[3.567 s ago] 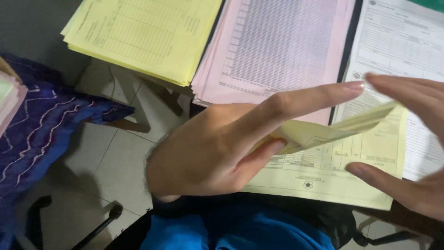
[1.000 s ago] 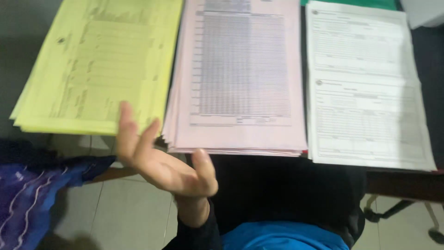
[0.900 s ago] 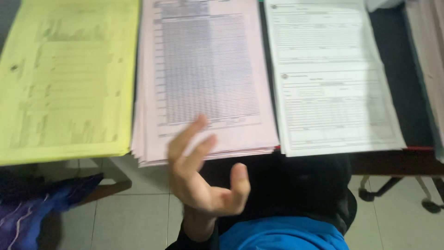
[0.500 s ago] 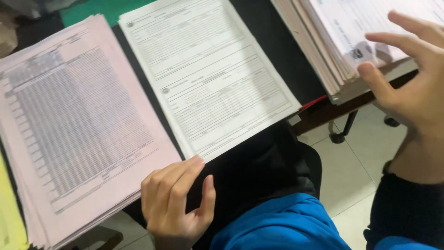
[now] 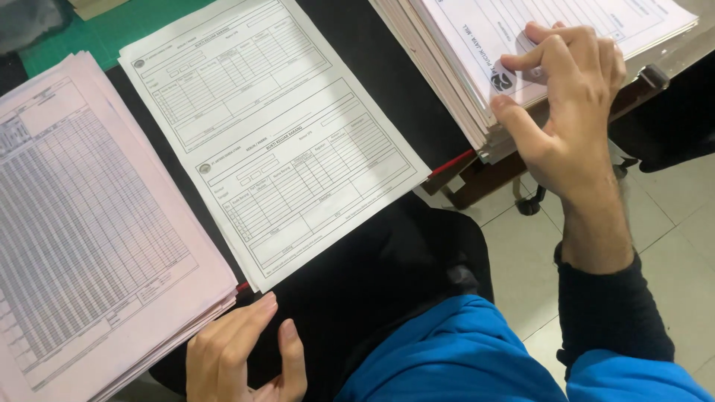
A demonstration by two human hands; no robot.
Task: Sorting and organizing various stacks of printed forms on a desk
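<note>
My right hand (image 5: 566, 104) rests on the near corner of a thick stack of white printed sheets (image 5: 477, 45) at the upper right, fingertips pressed on the top sheet and thumb against the stack's edge. My left hand (image 5: 242, 357) hovers with fingers apart at the bottom, just below the near edge of a pink stack of forms (image 5: 82, 238) and holds nothing. Between them lies a white stack of table forms (image 5: 268, 126) on the dark desk.
The dark desk (image 5: 372, 52) carries the stacks; a green mat (image 5: 112, 26) shows at the top left. My blue-sleeved arm and dark lap fill the bottom. Tiled floor (image 5: 670, 223) and chair legs lie at the right under the desk edge.
The view swung right, away from the yellow stack. My right hand came down onto the corner of the right white stack. My left hand dropped lower, near the pink stack's edge.
</note>
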